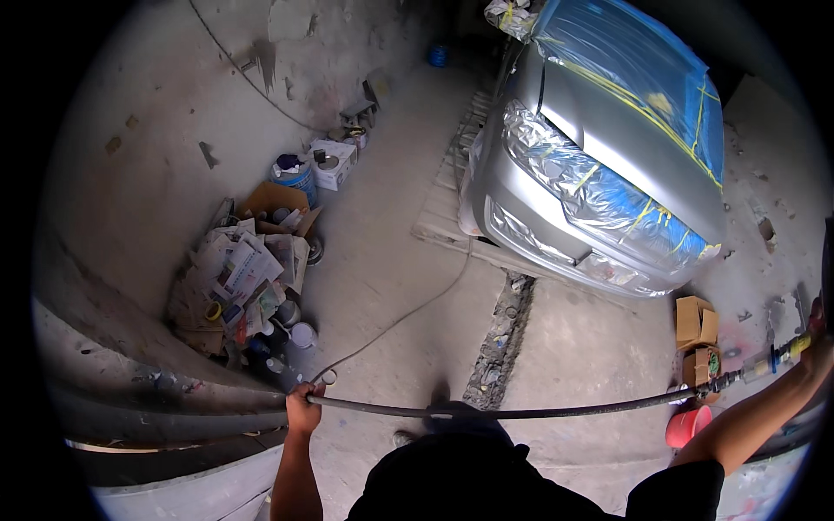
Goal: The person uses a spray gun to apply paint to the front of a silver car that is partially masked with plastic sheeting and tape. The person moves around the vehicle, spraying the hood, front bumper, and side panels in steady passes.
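Note:
My left hand [302,410] is closed around a dark hose [486,412], low at the left. That hose runs in a shallow curve across my front to a metal coupling [725,380] at the right. Beyond the coupling sits a clear-bodied fitting [761,365] with a yellow part. My right hand [817,349] wraps round its yellow end at the right rim, partly cut off and dim. From beside my left hand a thinner hose [408,311] trails over the floor toward the car. The silver car [599,113] has its windshield and front masked with blue film, foil and yellow tape.
A pile of papers [239,273], an open cardboard box [265,200] and a blue bucket [295,178] line the left wall. Debris fills a floor trench [501,343] ahead. Cardboard boxes [695,321] and a red bucket [688,425] stand at right. Wooden slats [447,191] lie beside the car.

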Demonstrator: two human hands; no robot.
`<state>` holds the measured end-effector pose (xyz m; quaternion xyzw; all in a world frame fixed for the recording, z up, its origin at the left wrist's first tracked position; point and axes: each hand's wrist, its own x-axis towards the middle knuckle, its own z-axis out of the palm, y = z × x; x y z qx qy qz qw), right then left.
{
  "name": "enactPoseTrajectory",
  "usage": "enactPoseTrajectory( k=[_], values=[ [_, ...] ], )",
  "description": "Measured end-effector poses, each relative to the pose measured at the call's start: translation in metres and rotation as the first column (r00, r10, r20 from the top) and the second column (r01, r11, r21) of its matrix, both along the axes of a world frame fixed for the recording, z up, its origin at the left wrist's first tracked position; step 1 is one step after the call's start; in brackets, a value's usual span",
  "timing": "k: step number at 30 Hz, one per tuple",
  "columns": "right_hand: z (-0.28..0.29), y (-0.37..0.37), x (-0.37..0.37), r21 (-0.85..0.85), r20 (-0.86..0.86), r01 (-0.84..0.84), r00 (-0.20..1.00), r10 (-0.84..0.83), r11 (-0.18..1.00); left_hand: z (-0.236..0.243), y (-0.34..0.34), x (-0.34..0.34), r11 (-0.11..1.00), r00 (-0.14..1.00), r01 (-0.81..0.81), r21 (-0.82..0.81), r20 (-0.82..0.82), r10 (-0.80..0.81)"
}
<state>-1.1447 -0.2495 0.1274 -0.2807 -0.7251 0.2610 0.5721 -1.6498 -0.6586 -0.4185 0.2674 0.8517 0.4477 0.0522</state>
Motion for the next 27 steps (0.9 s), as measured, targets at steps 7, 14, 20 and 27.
enactPoseTrajectory(
  k=[7, 14, 20, 27],
  values=[
    [-0.144, 0.045, 0.009, -0.162, -0.105, 0.041, 0.993, -0.059, 0.986, -0.004, 0.058, -0.073, 0.980, 0.997, -0.066, 0.186, -0.032, 0.073],
    [-0.207, 0.088, -0.108, -0.287, -0.316, 0.131, 0.922, -0.223, 0.949, 0.035, 0.138, -0.148, 0.972, 1.000, -0.020, 0.233, -0.014, 0.024],
    [-0.224, 0.128, -0.125, -0.301, -0.461, 0.008, 0.874, -0.153, 0.953, 0.036, 0.193, -0.206, 0.960, 0.997, -0.028, 0.279, 0.078, 0.006],
    [-0.236, 0.131, -0.172, -0.194, -0.325, 0.251, 0.896, -0.304, 0.948, 0.024, 0.278, -0.268, 0.945, 0.996, 0.049, 0.322, 0.052, -0.069]
  ],
)
